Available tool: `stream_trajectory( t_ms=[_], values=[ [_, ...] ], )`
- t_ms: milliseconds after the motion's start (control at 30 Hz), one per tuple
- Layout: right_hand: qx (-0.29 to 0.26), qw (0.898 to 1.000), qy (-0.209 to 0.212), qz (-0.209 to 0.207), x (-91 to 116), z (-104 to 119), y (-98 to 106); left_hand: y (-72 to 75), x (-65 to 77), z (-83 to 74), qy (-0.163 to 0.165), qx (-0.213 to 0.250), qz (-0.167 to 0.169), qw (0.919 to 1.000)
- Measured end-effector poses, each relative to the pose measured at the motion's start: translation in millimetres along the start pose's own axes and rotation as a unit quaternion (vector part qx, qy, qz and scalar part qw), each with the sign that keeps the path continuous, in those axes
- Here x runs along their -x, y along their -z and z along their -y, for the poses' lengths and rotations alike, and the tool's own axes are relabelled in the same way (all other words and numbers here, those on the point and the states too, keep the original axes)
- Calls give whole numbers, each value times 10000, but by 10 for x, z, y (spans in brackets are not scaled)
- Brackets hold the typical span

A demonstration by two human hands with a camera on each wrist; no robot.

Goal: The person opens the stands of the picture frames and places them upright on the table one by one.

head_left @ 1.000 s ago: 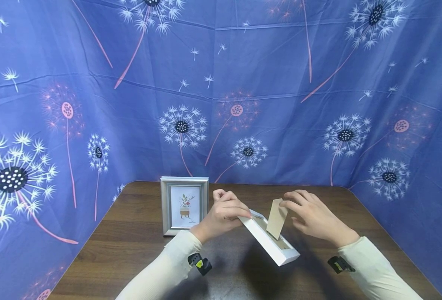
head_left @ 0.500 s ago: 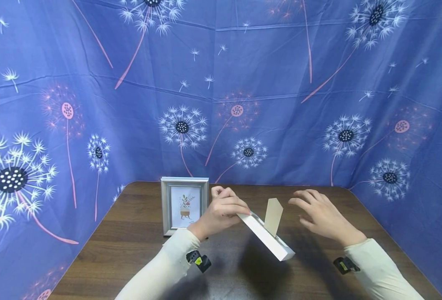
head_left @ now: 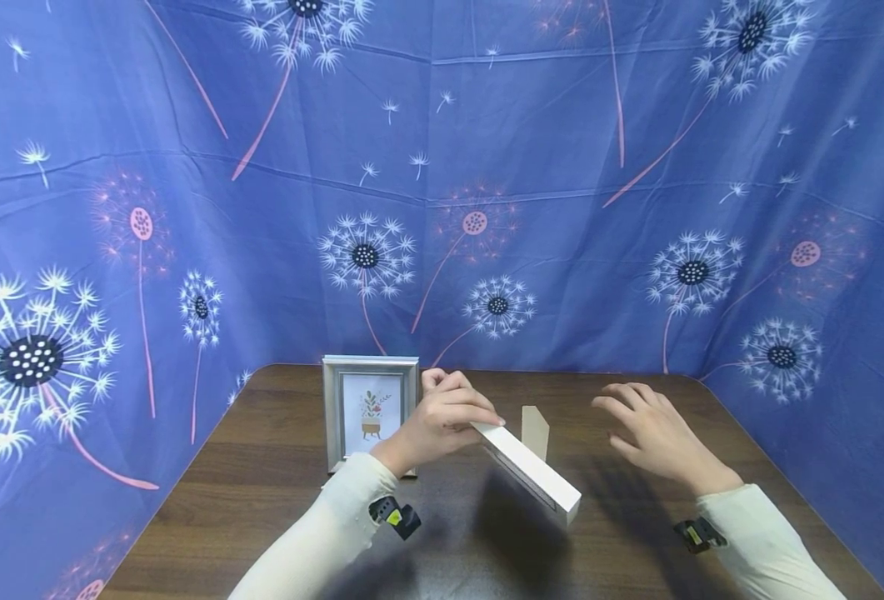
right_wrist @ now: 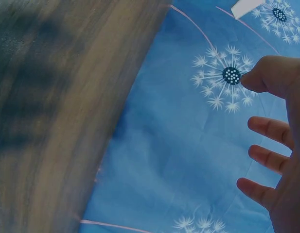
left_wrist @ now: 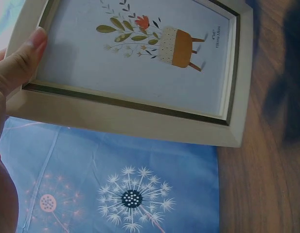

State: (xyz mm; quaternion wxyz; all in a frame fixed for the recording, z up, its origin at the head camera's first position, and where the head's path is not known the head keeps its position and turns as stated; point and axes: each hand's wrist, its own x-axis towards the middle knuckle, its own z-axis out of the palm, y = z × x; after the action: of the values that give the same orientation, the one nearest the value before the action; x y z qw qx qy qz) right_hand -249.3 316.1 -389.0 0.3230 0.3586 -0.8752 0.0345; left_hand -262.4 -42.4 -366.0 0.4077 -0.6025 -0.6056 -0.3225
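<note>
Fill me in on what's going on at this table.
A person is handling a white frame over a wooden table. The left hand grips the frame's top edge and holds it tilted, its brown stand sticking out behind. The right hand hovers open beside it, touching nothing. A second, silver frame with a plant print stands upright to the left, in front of a blue dandelion cloth.
</note>
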Motion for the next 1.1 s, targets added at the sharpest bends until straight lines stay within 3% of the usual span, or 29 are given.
stream_trajectory(
  t_ms=[267, 867, 1100],
  values=[
    [26, 9997, -227, 19, 70, 2, -32, 0, -15, 4, 73, 30, 46, 10000],
    [16, 9965, -825, 160, 251, 51, -145, -12, -27, 14, 439, -401, 262, 9979],
    [9, 9947, -1011, 200, 308, 93, -187, -34, -53, 2, 590, -547, 168, 9966]
  ],
)
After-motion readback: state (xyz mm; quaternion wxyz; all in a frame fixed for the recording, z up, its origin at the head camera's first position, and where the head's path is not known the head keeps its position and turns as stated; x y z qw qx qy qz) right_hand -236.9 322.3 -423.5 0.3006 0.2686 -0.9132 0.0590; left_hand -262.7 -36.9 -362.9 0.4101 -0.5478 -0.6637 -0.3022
